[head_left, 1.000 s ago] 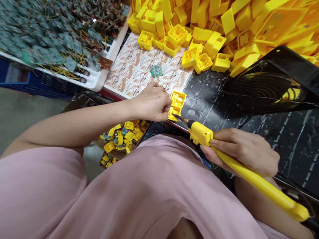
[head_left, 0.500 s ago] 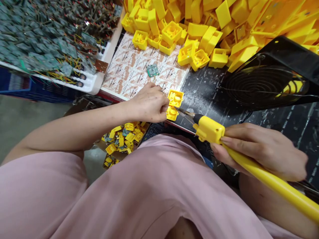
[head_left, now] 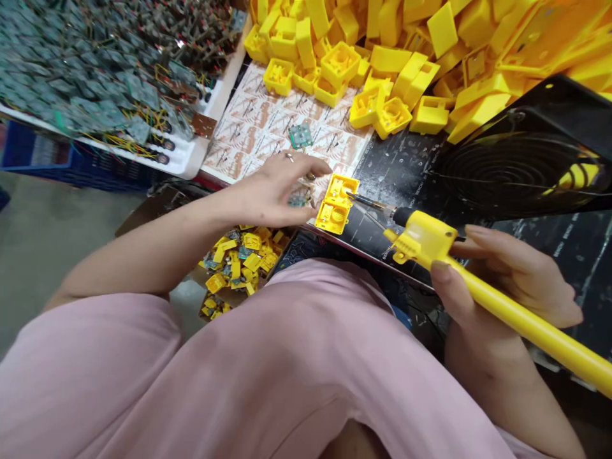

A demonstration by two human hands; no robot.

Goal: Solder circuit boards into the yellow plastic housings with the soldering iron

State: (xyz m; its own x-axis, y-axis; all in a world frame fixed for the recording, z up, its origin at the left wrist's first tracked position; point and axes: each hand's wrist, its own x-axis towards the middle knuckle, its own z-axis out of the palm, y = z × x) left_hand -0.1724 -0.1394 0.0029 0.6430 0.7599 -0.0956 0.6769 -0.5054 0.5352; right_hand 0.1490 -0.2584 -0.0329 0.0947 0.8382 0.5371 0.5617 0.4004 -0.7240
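Note:
Two small yellow plastic housings (head_left: 333,215) lie side by side at the bench's front edge, open sides up. My left hand (head_left: 277,188) is just left of them, thumb and fingers apart. The thumb tip is at the lower housing's edge; whether it touches I cannot tell. A circuit board (head_left: 299,196) shows partly beneath this hand. My right hand (head_left: 507,280) grips a yellow soldering gun (head_left: 430,237) with a long yellow handle. Its metal tip reaches into the upper housing, with a thin wire or tube beside it. Another green circuit board (head_left: 300,135) lies beyond my left hand.
A pile of yellow housings (head_left: 392,118) covers the back of the bench. A black fan (head_left: 516,166) stands at right. At left, a white foam tray (head_left: 191,159) holds many wired circuit boards, above a blue crate (head_left: 38,156). Below the bench sits a box of yellow parts (head_left: 239,255).
My left hand has opened from its closed pose and drawn slightly left of the housings. The soldering tip has shifted to the upper housing, and my right hand's fingers have spread somewhat around the handle.

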